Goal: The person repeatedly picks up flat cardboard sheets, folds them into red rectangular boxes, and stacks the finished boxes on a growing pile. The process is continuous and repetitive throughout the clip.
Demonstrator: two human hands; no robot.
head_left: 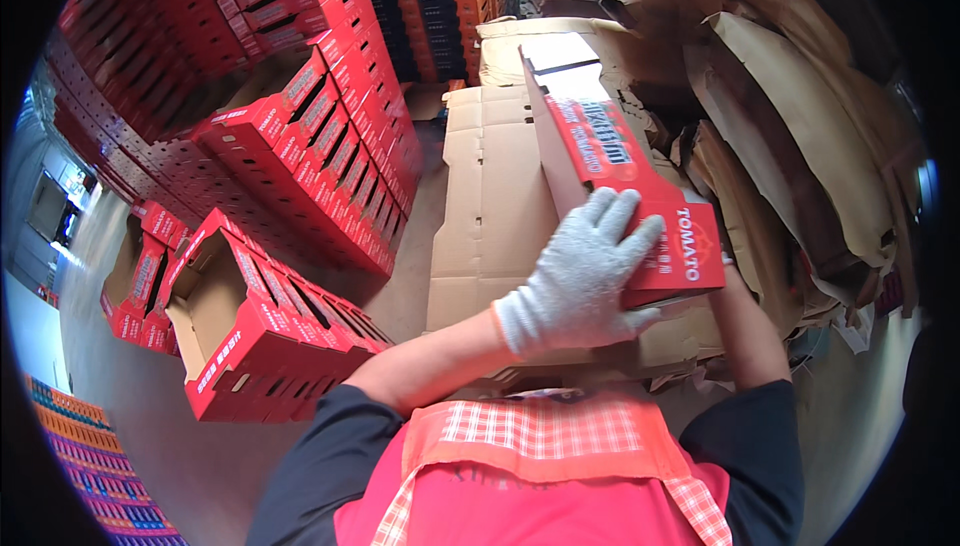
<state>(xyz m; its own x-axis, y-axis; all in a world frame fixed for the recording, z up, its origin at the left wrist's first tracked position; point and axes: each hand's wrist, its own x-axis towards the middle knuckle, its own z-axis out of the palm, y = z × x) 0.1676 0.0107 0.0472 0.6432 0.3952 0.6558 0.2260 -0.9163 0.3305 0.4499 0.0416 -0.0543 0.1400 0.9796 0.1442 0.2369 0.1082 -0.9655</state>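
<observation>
A red printed cardboard box stands tilted in front of me, with its brown inner side partly showing. My left hand, in a grey-white knit glove, lies against the near left corner of this box. Its fingers are stretched and spread over the red panel, and the thumb sits by the lower edge. My right forearm reaches to the box's right side. The box hides nearly all of my right hand, so its fingers cannot be seen. Beneath the box lies a stack of flat brown cardboard sheets.
Tall stacks of red boxes rise at the left. Two shorter red stacks stand nearer on the floor. Bundles of folded brown cardboard crowd the right. Dark and orange stacks stand behind; colourful ones are at lower left.
</observation>
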